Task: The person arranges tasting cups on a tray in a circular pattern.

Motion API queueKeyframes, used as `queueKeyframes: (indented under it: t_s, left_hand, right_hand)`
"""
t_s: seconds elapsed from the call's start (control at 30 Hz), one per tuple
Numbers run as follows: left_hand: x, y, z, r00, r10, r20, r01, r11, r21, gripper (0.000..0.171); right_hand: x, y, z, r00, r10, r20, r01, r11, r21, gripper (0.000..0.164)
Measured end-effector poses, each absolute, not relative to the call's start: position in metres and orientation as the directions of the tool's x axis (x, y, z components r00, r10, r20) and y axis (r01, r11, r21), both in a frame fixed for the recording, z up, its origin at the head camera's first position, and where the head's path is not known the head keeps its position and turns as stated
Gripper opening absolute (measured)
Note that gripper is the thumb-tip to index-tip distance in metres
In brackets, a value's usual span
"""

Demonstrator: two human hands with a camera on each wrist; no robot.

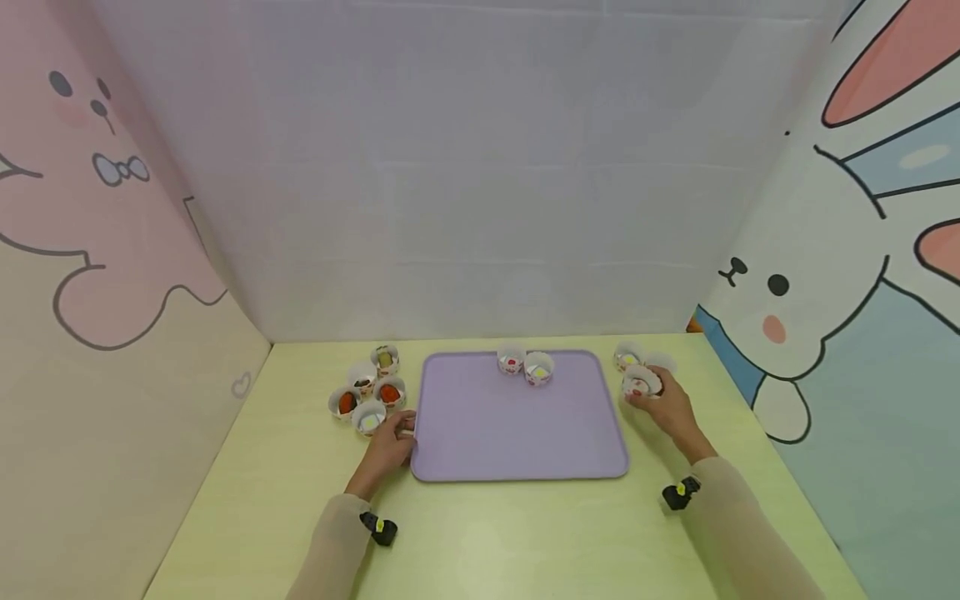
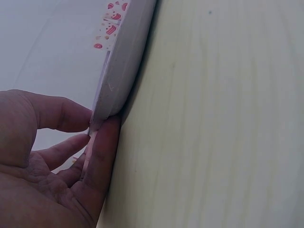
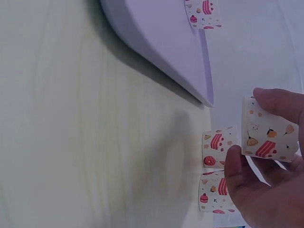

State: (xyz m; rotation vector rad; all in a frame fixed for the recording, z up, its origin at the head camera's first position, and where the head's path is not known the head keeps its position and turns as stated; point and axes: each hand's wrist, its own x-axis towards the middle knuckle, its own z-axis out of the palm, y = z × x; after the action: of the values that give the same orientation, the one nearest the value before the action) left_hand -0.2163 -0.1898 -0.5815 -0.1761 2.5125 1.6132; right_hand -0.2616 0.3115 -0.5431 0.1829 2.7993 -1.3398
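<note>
Your right hand (image 1: pixel 670 410) pinches a small paper cup (image 1: pixel 642 382) between thumb and fingers, just off the right edge of the tray (image 1: pixel 517 433). The right wrist view shows it best: the cup (image 3: pixel 268 137) is a short white cylinder, thin-walled, printed with red cake slices and small orange motifs, thumb on its upper edge and a fingertip against its lower wall. It is held slightly above the table (image 1: pixel 525 533). Two more printed cups (image 3: pixel 217 149) stand just beside it on the table, one against the other.

Your left hand (image 1: pixel 390 446) is at the tray's left edge. In the left wrist view the fingers (image 2: pixel 102 156) curl under and against the rim (image 2: pixel 123 71), thumb above, clamped on the edge. The tray is smooth lilac plastic, rectangular with rounded corners and a raised lip, lying flat on the pale yellow-green table, which shows a faint wood grain.

Two cups (image 1: pixel 527 367) stand touching at the tray's far edge. Left of the tray, five cups (image 1: pixel 369 393) cluster close, holding small fillings, red, green and dark; the nearest sits just beside your left hand. Cartoon-printed panels (image 1: pixel 112 250) wall in the table.
</note>
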Motion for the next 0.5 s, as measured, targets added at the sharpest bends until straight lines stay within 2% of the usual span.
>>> queueKeyframes:
  t_s: [0.2,0.5]
  left_hand:
    - [-0.215,-0.19,-0.582,-0.978,-0.022,-0.206,-0.196,0.415,0.889,0.053]
    - [-0.217,-0.19,-0.582,-0.984,-0.02,-0.178,-0.169,0.431,0.886,0.053]
  right_hand:
    - [-0.258,0.307,-0.538,-0.995,0.077,-0.067,0.1,0.614,-0.783,0.083]
    - [-0.257,0.301,-0.525,-0.997,0.068,0.021,0.025,0.606,-0.795,0.076]
